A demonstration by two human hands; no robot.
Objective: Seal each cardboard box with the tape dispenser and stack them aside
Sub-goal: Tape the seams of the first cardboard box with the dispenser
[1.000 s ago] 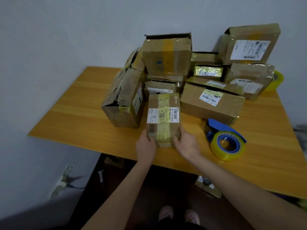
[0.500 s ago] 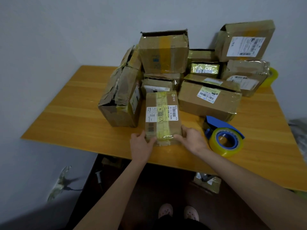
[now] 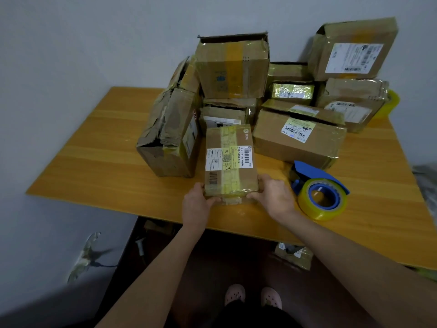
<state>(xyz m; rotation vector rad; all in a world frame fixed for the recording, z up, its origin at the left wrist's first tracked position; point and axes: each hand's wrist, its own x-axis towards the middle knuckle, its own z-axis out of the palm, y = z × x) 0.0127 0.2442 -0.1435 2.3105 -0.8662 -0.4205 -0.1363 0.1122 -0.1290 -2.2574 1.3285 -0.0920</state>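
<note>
Both hands grip small box (image 3: pixel 230 162) near corners: left hand (image 3: pixel 197 204), right hand (image 3: pixel 274 195). Tape dispenser (image 3: pixel 319 190) right of box, on surface (image 3: pixel 94 166).

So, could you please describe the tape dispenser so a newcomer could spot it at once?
Start at the wooden table piled with cardboard boxes. Near its front edge, right of the right hand, lies the tape dispenser. Only it is blue, carrying a yellowish tape roll.

Pink perforated clogs (image 3: pixel 234 294), bare forearms (image 3: pixel 165 256)
</note>
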